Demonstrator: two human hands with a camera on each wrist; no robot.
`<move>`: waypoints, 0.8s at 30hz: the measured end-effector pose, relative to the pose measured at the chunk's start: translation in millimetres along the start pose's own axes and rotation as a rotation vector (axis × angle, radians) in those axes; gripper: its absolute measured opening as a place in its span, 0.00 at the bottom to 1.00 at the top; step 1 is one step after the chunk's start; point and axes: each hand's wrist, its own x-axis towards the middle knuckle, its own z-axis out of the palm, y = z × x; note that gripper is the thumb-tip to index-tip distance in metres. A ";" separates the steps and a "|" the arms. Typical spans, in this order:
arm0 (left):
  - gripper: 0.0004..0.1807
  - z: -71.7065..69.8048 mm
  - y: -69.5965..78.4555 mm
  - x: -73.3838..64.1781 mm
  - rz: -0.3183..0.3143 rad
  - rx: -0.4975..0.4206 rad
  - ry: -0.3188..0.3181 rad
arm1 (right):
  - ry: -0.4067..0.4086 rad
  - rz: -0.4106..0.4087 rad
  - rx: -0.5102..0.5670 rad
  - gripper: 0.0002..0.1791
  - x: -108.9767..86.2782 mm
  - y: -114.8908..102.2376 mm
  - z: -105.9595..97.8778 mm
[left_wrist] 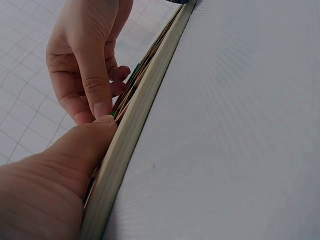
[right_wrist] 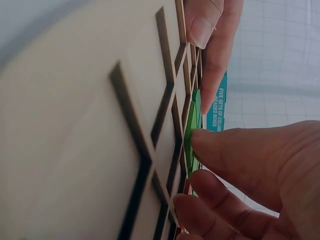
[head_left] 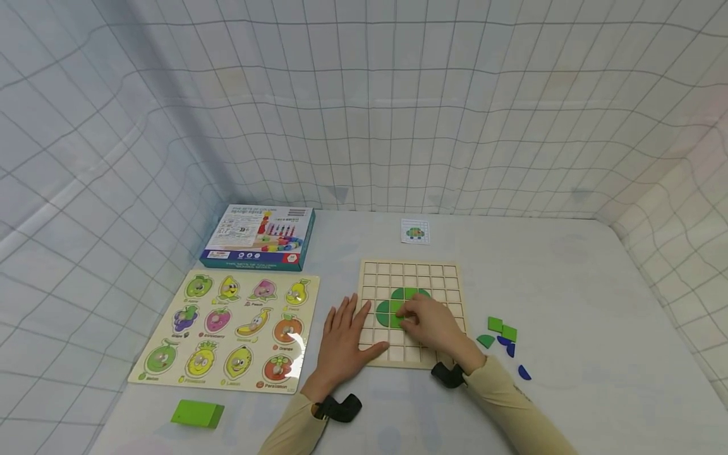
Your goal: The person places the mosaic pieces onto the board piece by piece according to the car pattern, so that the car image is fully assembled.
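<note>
Right hand (head_left: 432,322) pinches a green piece (right_wrist: 189,122) at the part-filled grid board (head_left: 423,270).

Grid board (head_left: 396,354): softly lit; blurred in right-wrist foreground.
Tabletop (left_wrist: 225,125) beside grid board: dimly rendered, moiré-rippled in left-wrist view.

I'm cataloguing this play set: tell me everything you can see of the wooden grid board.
The grid board looks pale, wooden and roughly square, darker lines dividing it into square cells inside a plain border. It lies flat, right of the fruit puzzle and, in the head view, below the pattern card. Green pieces sit around its middle; the right hand hides some cells. The left hand rests on its left edge.
</note>
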 end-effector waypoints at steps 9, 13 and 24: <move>0.47 -0.2 0.6 0.5 0.000 -0.007 0.000 | -0.001 -0.017 0.027 0.04 -4.5 7.4 -2.3; 0.47 -1.1 0.8 0.7 -0.004 -0.014 0.001 | 0.013 -0.025 0.042 0.03 -9.1 9.3 -9.4; 0.47 -0.8 1.6 0.6 -0.014 -0.018 -0.016 | 0.078 0.028 0.023 0.06 -33.6 32.3 -51.2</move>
